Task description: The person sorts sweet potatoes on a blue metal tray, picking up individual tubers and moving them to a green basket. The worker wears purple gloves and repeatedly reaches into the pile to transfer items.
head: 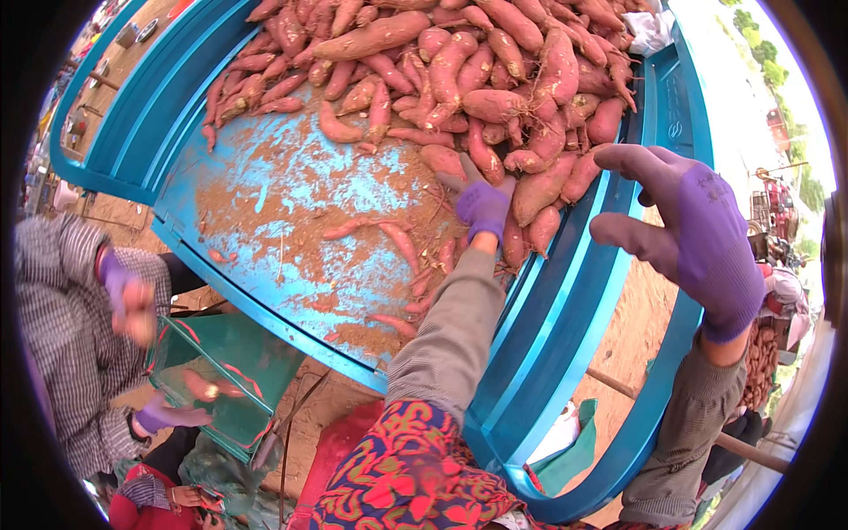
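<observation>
My left hand (482,202), in a purple knit work glove, reaches into the near edge of a heap of sweet potatoes (384,36); its fingers are spread against the roots, and no firm hold shows. Several sweet potatoes lie beside it along the right wall of a blue metal cargo bed (265,225). My right hand (702,232), gloved the same way, is raised over that wall with thumb and fingers apart and nothing between them. Thin, small sweet potatoes (401,245) lie on the soil-dusted bed floor to the left of my left forearm.
At the left, a co-worker in a checked jacket (56,344) holds a blurred sweet potato (138,295) above a green mesh bag on a frame (232,351). Another person in red (142,493) is at the lower left. The bed's blue side rail (669,424) curves beneath my right arm.
</observation>
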The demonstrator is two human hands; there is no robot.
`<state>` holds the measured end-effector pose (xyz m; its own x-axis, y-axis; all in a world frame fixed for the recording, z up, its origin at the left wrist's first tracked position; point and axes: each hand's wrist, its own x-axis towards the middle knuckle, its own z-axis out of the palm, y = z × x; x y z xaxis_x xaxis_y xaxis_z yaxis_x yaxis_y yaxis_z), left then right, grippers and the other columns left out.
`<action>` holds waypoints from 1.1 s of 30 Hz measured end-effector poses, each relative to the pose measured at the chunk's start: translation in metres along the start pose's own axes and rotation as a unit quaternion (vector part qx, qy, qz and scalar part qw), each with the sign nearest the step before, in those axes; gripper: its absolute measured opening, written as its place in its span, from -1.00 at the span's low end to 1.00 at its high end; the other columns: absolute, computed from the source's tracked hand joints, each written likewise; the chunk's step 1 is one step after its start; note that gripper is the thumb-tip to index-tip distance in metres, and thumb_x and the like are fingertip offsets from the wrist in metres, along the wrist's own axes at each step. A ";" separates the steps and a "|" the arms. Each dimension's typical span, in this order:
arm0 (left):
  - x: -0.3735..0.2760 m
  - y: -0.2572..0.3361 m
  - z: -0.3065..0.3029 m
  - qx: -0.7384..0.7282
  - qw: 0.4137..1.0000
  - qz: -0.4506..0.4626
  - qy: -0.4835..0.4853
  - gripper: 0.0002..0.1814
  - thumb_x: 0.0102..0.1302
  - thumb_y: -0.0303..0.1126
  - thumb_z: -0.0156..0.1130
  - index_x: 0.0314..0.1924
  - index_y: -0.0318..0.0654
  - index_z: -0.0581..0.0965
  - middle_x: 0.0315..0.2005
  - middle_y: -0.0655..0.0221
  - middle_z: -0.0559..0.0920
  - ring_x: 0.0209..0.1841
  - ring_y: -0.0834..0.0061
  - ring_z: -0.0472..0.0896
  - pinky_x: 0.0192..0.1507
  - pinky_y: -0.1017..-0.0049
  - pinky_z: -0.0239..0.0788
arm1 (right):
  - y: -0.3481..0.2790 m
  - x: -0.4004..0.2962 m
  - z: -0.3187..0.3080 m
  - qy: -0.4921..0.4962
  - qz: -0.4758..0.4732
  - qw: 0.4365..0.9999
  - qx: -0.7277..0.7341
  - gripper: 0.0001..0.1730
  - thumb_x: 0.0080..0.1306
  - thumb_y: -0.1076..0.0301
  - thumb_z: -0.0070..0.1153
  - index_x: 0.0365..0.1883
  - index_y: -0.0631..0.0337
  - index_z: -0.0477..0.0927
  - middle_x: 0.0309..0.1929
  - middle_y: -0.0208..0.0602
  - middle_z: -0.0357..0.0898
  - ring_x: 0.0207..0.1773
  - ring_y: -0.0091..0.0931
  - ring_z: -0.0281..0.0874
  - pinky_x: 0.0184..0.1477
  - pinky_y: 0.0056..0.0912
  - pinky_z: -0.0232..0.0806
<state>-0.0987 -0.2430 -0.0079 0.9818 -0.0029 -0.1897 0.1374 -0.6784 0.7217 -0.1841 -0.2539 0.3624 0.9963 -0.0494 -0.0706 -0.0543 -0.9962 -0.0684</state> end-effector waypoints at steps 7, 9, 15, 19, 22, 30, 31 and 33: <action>0.009 0.043 -0.005 0.028 0.985 -0.092 -0.143 0.04 -0.05 0.15 0.52 0.44 0.14 0.28 0.43 -0.47 0.02 0.09 -0.26 0.62 0.04 0.08 0.56 | 0.001 -0.014 -0.011 -0.025 0.038 0.999 0.029 -0.28 0.03 0.01 0.51 0.12 0.15 0.57 -0.17 -0.12 0.64 -0.15 -0.08 0.64 -0.15 -0.13 0.43; 0.042 0.002 -0.005 0.018 0.980 -0.093 -0.174 0.00 -0.14 0.07 0.56 0.35 0.04 0.39 0.23 -0.30 0.42 0.04 -0.13 0.66 0.04 0.14 0.56 | -0.008 -0.003 -0.009 -0.027 -0.008 0.999 0.016 -0.28 0.03 0.01 0.50 0.11 0.14 0.57 -0.16 -0.13 0.65 -0.15 -0.08 0.63 -0.15 -0.13 0.43; 0.007 -0.028 -0.058 -0.010 0.984 0.042 -0.174 -0.17 -0.17 -0.06 0.56 0.17 -0.18 0.55 -0.08 -0.02 0.68 -0.06 -0.02 0.68 0.00 0.25 0.55 | 0.010 -0.008 0.002 -0.024 -0.007 1.000 -0.004 -0.36 0.09 0.04 0.47 0.09 0.13 0.59 -0.18 -0.11 0.66 -0.16 -0.09 0.63 -0.17 -0.12 0.42; 0.006 -0.068 -0.104 -0.475 0.796 -0.095 -0.364 -0.23 -0.02 -0.23 0.43 0.28 -0.19 0.50 -0.15 0.17 0.67 -0.04 0.19 0.67 0.00 0.25 0.54 | 0.013 -0.006 0.004 -0.015 -0.029 0.999 0.010 -0.40 0.12 0.04 0.45 0.07 0.13 0.61 -0.25 -0.11 0.65 -0.17 -0.10 0.63 -0.17 -0.13 0.42; -0.022 -0.108 -0.152 -0.629 0.658 -0.093 -0.403 -0.21 0.07 -0.34 0.34 0.37 -0.30 0.40 0.09 0.23 0.61 0.11 0.31 0.62 0.12 0.29 0.50 | 0.009 -0.003 0.006 -0.042 0.008 0.999 -0.010 -0.40 0.11 0.00 0.44 0.05 0.13 0.63 -0.29 -0.11 0.65 -0.20 -0.14 0.65 -0.16 -0.15 0.43; -0.125 -0.244 -0.362 -0.656 0.739 -0.028 -0.147 -0.26 0.24 -0.22 0.28 0.42 -0.23 0.34 0.20 0.23 0.53 0.19 0.27 0.55 0.15 0.23 0.49 | 0.001 -0.004 0.008 -0.049 -0.030 0.998 0.018 -0.37 0.17 -0.13 0.37 0.07 0.10 0.64 -0.30 -0.09 0.67 -0.11 -0.14 0.65 -0.08 -0.12 0.42; -0.135 -0.263 -0.388 -0.650 0.753 -0.033 -0.103 -0.27 0.26 -0.20 0.27 0.42 -0.22 0.34 0.21 0.23 0.53 0.20 0.27 0.54 0.15 0.22 0.49 | 0.003 -0.004 0.007 -0.052 -0.050 0.997 0.023 -0.38 0.18 -0.13 0.37 0.07 0.10 0.64 -0.31 -0.09 0.66 -0.12 -0.14 0.65 -0.09 -0.12 0.41; -0.152 -0.298 -0.439 -0.621 0.782 -0.057 -0.014 -0.29 0.31 -0.17 0.25 0.42 -0.19 0.34 0.23 0.23 0.51 0.22 0.26 0.52 0.14 0.20 0.49 | 0.013 -0.004 0.009 -0.060 -0.080 0.994 0.032 -0.39 0.21 -0.13 0.35 0.07 0.10 0.63 -0.32 -0.08 0.65 -0.13 -0.13 0.64 -0.10 -0.11 0.40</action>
<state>-0.2320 0.2819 0.0977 0.9532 -0.0222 -0.3014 0.2614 0.5612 0.7853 -0.1891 -0.2661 0.3529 0.9774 0.1220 -0.1725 0.0962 -0.9839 -0.1503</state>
